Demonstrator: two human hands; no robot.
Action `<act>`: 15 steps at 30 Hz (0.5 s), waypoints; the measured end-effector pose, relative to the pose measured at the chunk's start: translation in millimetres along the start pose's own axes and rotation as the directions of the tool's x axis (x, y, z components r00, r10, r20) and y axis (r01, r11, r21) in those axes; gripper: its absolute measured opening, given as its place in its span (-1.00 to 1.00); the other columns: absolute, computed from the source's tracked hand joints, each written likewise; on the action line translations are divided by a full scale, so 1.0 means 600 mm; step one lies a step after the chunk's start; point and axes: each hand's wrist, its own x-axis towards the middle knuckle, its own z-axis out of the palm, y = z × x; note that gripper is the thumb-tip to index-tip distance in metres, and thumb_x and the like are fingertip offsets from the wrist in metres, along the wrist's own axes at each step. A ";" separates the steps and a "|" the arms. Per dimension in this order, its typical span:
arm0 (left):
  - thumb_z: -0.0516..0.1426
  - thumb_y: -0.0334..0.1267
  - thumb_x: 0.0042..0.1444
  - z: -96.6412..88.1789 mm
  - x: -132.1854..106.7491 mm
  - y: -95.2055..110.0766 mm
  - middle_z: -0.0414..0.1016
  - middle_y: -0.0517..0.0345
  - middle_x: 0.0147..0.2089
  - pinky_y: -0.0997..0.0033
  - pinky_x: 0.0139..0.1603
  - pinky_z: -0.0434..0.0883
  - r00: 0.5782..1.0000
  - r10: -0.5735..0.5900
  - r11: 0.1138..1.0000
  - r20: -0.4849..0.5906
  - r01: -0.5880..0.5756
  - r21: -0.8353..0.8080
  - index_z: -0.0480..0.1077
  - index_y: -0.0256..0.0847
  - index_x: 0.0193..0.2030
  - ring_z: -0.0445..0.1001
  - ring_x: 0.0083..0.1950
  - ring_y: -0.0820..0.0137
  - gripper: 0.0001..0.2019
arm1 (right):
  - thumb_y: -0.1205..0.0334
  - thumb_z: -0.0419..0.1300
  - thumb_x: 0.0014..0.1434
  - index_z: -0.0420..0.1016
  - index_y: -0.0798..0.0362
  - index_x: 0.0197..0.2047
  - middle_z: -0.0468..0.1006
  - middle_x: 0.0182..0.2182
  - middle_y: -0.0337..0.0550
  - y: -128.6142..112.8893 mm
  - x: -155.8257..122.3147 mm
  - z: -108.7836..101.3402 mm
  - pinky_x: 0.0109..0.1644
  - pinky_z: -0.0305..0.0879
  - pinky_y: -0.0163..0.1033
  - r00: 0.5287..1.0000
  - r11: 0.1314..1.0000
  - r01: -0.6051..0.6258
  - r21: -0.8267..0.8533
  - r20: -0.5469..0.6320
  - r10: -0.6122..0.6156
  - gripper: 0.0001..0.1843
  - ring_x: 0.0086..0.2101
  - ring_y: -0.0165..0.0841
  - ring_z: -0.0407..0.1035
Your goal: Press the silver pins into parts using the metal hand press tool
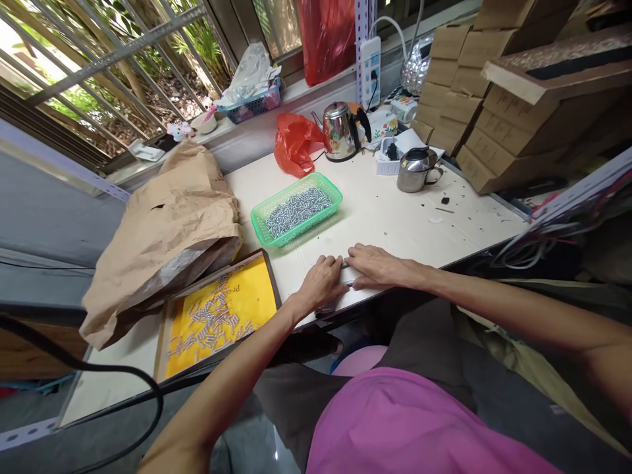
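At the near edge of the table, my left hand (pixel 322 284) and my right hand (pixel 376 266) face each other with bent fingers. Between them lies a small flat pale piece with dark edges (pixel 349 274), which both hands grip from its two sides. My fingers cover much of it, so its kind cannot be made out. Beyond my hands stands a green plastic basket (pixel 257 222) holding many small silvery metal pins (pixel 299 209). Left of my left hand, a shallow tray with a yellow lining (pixel 257 293) carries more loose metal pins (pixel 212 316).
A crumpled brown paper bag (pixel 168 217) leans over the tray. Further back are a red plastic bag (pixel 295 141), a steel kettle (pixel 338 135) and a small steel pot (pixel 413 172). Stacked cardboard boxes (pixel 513 125) stand at the right. A black cable (pixel 113 368) hangs at the left.
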 end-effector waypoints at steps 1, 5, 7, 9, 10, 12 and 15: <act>0.19 -0.12 0.11 0.001 0.001 0.000 0.40 -0.09 -0.05 0.19 0.01 0.34 1.000 0.014 1.000 0.004 -0.014 0.003 0.30 -0.32 0.12 0.32 0.00 0.13 -0.52 | 0.11 0.30 0.12 0.48 0.17 -0.12 0.46 -0.18 0.07 -0.003 -0.001 -0.002 -0.12 0.23 -0.16 1.000 1.000 -0.004 0.005 0.006 0.004 -0.66 -0.13 -0.15 0.32; 0.10 -0.18 0.21 0.008 -0.001 0.001 0.43 -0.02 -0.14 0.26 -0.06 0.36 1.000 -0.005 0.999 -0.027 0.004 -0.035 0.42 -0.26 -0.07 0.34 -0.06 0.21 -0.77 | 0.23 0.20 0.23 0.49 0.15 -0.21 0.49 -0.25 -0.01 -0.009 0.003 0.008 -0.16 0.20 -0.24 1.000 0.999 -0.029 0.034 0.004 0.029 -0.84 -0.18 -0.25 0.35; 0.07 -0.22 0.24 0.012 -0.002 0.003 0.44 0.01 -0.17 0.27 -0.08 0.37 0.998 -0.041 0.998 -0.049 0.039 -0.041 0.43 -0.24 -0.14 0.36 -0.08 0.23 -0.82 | 0.25 0.14 0.27 0.49 0.14 -0.24 0.50 -0.28 -0.05 -0.008 0.007 0.019 -0.17 0.19 -0.25 0.999 0.998 -0.034 0.044 -0.019 0.034 -0.85 -0.21 -0.28 0.35; 0.08 -0.23 0.23 0.016 -0.004 0.007 0.46 0.03 -0.18 0.27 -0.09 0.39 0.995 -0.070 0.997 -0.066 0.068 -0.034 0.43 -0.23 -0.17 0.37 -0.07 0.23 -0.84 | 0.24 0.11 0.29 0.49 0.13 -0.26 0.49 -0.30 -0.05 -0.006 0.007 0.029 -0.17 0.19 -0.24 0.998 0.998 -0.037 0.042 -0.051 0.039 -0.82 -0.23 -0.29 0.35; 0.09 -0.22 0.23 0.020 -0.006 0.010 0.47 0.03 -0.17 0.26 -0.08 0.40 0.994 -0.080 0.997 -0.080 0.077 -0.031 0.43 -0.23 -0.16 0.38 -0.06 0.22 -0.84 | 0.23 0.11 0.29 0.50 0.13 -0.26 0.49 -0.29 -0.05 -0.004 0.006 0.031 -0.17 0.20 -0.24 0.997 0.999 -0.038 0.040 -0.071 0.040 -0.81 -0.24 -0.28 0.35; 0.10 -0.21 0.22 0.034 -0.013 0.016 0.48 -0.01 -0.09 0.20 -0.03 0.41 0.983 -0.112 0.994 -0.148 0.108 -0.032 0.41 -0.24 -0.07 0.39 0.00 0.18 -0.79 | 0.19 0.14 0.26 0.51 0.13 -0.18 0.47 -0.25 -0.02 0.001 0.001 0.030 -0.13 0.22 -0.21 0.992 0.999 -0.025 0.046 -0.122 0.030 -0.80 -0.20 -0.25 0.34; 0.05 -0.31 0.24 0.069 -0.029 0.034 0.36 -0.13 0.19 0.08 0.16 0.35 0.932 -0.160 0.987 -0.324 0.150 -0.056 0.30 -0.28 0.12 0.30 0.22 0.12 -0.69 | 0.01 0.23 0.18 0.46 0.15 0.00 0.44 -0.17 0.03 0.013 -0.006 0.021 -0.07 0.25 -0.16 0.987 0.997 0.026 0.075 -0.162 -0.013 -0.56 -0.14 -0.18 0.32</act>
